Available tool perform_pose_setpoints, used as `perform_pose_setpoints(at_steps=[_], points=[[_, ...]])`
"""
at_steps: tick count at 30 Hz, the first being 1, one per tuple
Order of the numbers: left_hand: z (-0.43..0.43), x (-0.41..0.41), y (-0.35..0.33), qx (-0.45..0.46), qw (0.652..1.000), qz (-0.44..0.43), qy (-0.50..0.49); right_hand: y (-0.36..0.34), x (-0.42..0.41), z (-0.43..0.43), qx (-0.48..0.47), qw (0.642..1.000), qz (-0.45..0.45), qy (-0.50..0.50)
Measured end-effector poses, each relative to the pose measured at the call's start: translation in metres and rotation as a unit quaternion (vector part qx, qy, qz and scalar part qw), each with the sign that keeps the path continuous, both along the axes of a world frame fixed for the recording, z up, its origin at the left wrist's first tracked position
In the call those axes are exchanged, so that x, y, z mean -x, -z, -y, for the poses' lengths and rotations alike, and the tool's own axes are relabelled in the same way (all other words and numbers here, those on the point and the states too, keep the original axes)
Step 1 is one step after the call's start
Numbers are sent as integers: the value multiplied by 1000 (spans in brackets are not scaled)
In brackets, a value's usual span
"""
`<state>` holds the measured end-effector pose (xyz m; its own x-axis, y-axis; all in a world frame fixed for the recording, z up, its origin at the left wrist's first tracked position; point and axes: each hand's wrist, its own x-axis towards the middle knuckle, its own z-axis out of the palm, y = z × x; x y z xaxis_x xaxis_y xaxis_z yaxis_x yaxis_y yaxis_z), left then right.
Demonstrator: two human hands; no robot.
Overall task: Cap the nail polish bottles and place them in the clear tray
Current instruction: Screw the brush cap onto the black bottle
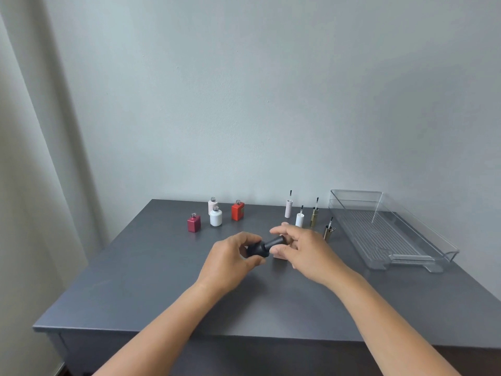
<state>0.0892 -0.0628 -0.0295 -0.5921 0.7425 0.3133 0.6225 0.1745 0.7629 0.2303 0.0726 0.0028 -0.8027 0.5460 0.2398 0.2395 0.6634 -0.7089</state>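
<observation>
Two hands meet above an open grey table; the left hand curls round one black bottle, tipped sideways; the right hand pinches its black cap; a pale pink object sits half hidden behind that hand; beyond-left of the grip, four uncapped: maroon bottle, white bottle, pink bottle, orange bottle; beyond-right, four upright brushes: pink cap, white cap, gold cap, bronze cap; farthest right, one clear tray near the table's edge.
</observation>
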Motion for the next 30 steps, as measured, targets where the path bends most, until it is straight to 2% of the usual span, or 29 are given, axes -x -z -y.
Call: perform_pose_setpoints(at_steps=[4,11,21,30], points=[[2,1,0,26,999,-33,9,4,1,1,-116,992,52,6],[3,-2,4,30,992,-124,15,9,3,3,-157,982,104,17],[1,-9,2,38,974,-225,-7,10,6,2,-90,990,101,46],[0,-10,0,34,970,-241,-17,10,9,1,-44,995,68,58]])
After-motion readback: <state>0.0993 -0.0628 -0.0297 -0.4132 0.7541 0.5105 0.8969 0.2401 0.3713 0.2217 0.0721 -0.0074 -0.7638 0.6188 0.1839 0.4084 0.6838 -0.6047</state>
